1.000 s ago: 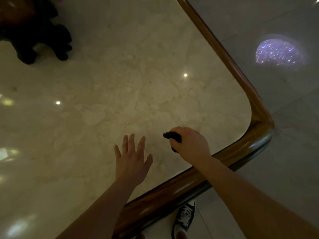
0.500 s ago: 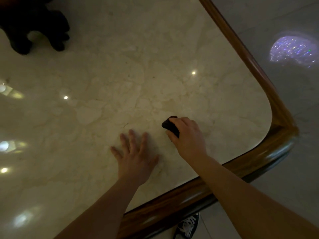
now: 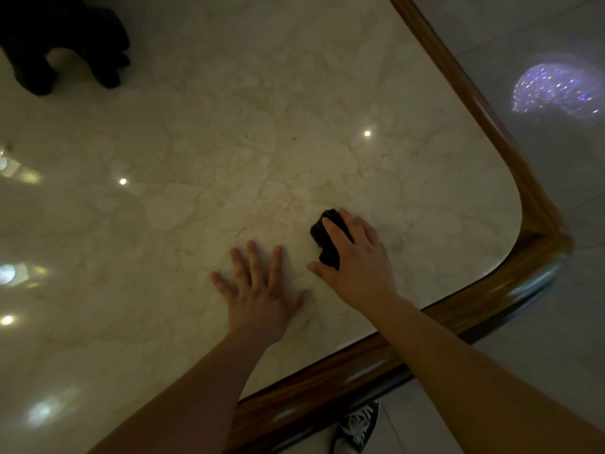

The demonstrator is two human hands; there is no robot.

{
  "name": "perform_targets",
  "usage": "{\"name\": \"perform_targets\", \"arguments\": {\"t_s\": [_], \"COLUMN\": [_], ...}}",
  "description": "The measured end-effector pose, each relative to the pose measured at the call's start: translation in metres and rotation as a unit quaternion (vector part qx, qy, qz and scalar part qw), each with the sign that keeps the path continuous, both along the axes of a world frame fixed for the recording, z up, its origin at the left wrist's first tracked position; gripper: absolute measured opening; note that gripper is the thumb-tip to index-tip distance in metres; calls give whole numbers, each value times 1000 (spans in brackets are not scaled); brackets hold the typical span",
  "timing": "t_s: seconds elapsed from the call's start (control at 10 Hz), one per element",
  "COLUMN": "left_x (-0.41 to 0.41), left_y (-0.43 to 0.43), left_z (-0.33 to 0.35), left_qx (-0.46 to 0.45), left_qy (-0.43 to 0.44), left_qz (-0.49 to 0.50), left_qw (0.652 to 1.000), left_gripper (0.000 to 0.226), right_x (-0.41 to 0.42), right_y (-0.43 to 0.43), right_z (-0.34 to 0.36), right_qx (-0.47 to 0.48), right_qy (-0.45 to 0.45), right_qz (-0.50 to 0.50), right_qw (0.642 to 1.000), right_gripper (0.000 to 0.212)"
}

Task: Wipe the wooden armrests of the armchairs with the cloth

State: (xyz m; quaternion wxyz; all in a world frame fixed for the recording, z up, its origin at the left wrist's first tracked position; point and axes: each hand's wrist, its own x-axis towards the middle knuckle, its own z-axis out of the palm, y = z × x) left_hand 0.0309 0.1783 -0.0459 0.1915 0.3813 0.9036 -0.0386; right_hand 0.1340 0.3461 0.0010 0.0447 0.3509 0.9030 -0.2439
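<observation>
A small dark bunched cloth (image 3: 324, 239) lies on the pale marble tabletop (image 3: 229, 132), pressed under the fingers of my right hand (image 3: 355, 260). My left hand (image 3: 258, 290) rests flat on the marble just left of it, fingers spread, holding nothing. No armchair or armrest is in view. The room is dim.
A rounded wooden rim (image 3: 510, 290) borders the table along the right and near sides, with its corner at the right. A dark carved object (image 3: 62, 44) stands at the far left of the tabletop. Grey floor with a purple light patch (image 3: 556, 90) lies beyond; my shoe (image 3: 355, 427) shows below the rim.
My right hand has slid the cloth away from the near rim, further onto the marble. My left hand has settled flat on the surface.
</observation>
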Motion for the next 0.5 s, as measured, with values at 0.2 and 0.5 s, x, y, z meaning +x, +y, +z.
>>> {"name": "perform_targets", "arguments": {"t_s": [0.2,0.5], "left_x": [-7,-10], "left_y": [2,-20], "left_z": [17,55], "left_qx": [-6,-5], "left_qy": [-22,-15], "left_qz": [7,-14], "left_qw": [1000,1000], "left_gripper": [89,84], "right_x": [3,13], "right_y": [2,-4], "right_z": [20,62], "right_qx": [4,5], "right_qy": [1,41], "right_qz": [-17,-48], "right_qw": [1000,998], "right_gripper": [86,82]}}
